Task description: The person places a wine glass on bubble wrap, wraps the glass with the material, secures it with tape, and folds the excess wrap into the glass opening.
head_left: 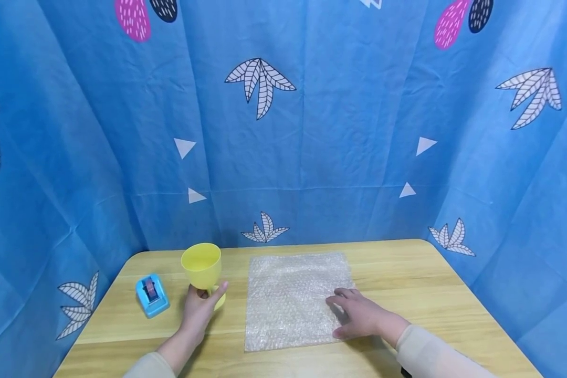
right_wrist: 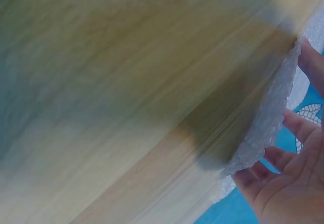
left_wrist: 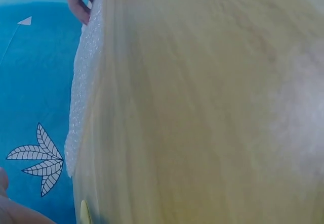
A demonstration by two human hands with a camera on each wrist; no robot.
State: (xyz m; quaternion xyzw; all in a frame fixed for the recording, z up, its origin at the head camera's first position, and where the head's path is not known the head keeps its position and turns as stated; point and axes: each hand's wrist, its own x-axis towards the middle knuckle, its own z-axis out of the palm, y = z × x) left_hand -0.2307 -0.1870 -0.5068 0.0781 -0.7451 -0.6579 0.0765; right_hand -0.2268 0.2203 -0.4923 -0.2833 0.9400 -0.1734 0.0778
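Observation:
A yellow goblet (head_left: 201, 266) stands upright on the wooden table (head_left: 430, 294), left of centre. My left hand (head_left: 207, 296) grips it low down, around the stem, with the thumb up its right side. A square sheet of bubble wrap (head_left: 293, 299) lies flat in the middle of the table. My right hand (head_left: 346, 311) rests palm down on the sheet's right edge with its fingers spread and relaxed. In the right wrist view the bubble wrap (right_wrist: 268, 128) edge runs past the fingers (right_wrist: 296, 123) of that hand. The left wrist view shows the bubble wrap (left_wrist: 86, 82) edge-on.
A small blue tape dispenser (head_left: 151, 295) sits near the table's left edge, just left of the goblet. Blue patterned cloth (head_left: 312, 131) walls in the table at the back and on both sides. Bare wood lies to the right of the sheet.

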